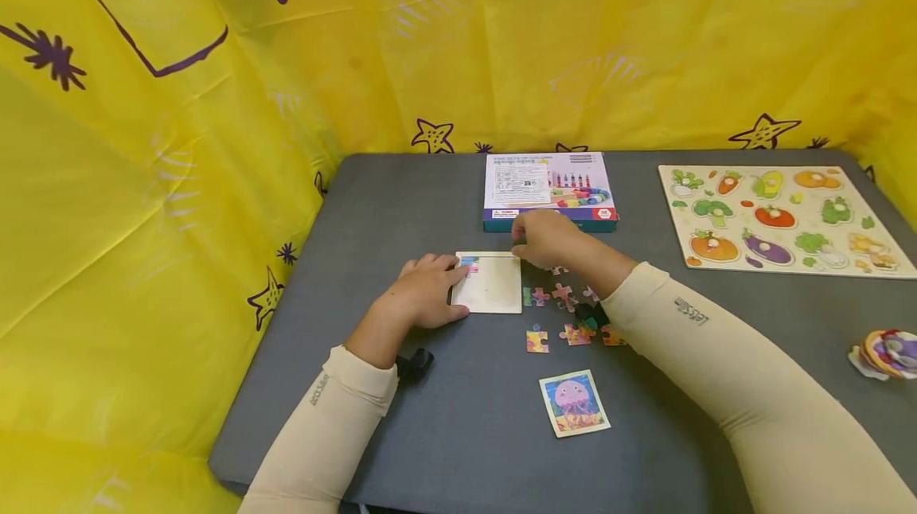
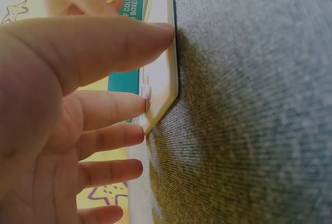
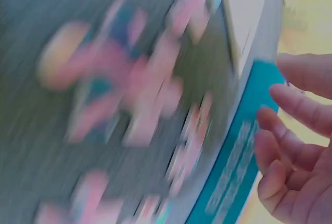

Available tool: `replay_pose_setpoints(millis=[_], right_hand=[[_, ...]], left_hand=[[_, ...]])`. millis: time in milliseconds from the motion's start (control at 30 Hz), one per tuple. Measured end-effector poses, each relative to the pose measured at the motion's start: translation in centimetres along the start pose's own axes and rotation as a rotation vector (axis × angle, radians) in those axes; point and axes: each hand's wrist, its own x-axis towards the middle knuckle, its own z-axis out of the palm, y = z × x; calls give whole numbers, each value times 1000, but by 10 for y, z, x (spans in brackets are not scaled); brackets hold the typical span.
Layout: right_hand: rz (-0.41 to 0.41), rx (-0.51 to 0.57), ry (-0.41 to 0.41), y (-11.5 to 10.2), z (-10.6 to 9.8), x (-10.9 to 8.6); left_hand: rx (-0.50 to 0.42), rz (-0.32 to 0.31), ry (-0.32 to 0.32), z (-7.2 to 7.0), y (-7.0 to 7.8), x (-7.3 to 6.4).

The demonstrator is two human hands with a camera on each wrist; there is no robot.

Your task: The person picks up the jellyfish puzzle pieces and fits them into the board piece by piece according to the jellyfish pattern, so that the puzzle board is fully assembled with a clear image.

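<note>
Left hand on a pale puzzle tray, right hand near its far right corner

The square tray [image 1: 496,293] lies flat on the dark grey table [image 1: 444,426], mostly bare, with small blue-and-pink puzzle pieces [image 1: 470,263] at its far left corner. The person's left hand [image 1: 424,291] rests along the tray's left side, fingers spread and extended; the left wrist view shows the thumb against the rim and the index fingertip touching a piece. That hand grips nothing: its thumb and fingers stand wide apart.

The right hand [image 1: 548,237] is by the tray's far right corner, in front of the box [image 1: 548,188]. Its fingers bend loosely, and no piece shows between them in the right wrist view, which is partly blurred.

Just right of the tray, loose jigsaw pieces [image 1: 563,297] in pink, green and orange lie scattered, some hidden by the right forearm. Nearer the person is a card [image 1: 573,403] picturing a pink jellyfish over a yellow-orange seabed.

The box, its side teal and purple, lies flat behind the tray. Further right is a vegetable peg board [image 1: 781,220], and near the table's right side a small colourful stack [image 1: 891,353]. Yellow cloth [image 1: 444,44] with purple star drawings hangs behind the table and along its left.
</note>
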Motion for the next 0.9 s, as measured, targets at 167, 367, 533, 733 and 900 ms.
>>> replay_pose_setpoints(millis=[167, 367, 533, 733, 900], right_hand=[[8, 1, -33, 29, -9, -17], [-23, 1, -54, 55, -5, -27], [-71, 0, -20, 65, 3, -30], [-52, 50, 28, 66, 5, -31], [-42, 107, 27, 61, -4, -30]], left_hand=[[2, -10, -11, -1, -2, -3], [-10, -5, -12, 0, -5, -5], [-7, 0, -13, 1, -5, -3], [35, 25, 18, 2, -1, 0], [43, 67, 26, 0, 3, 3]])
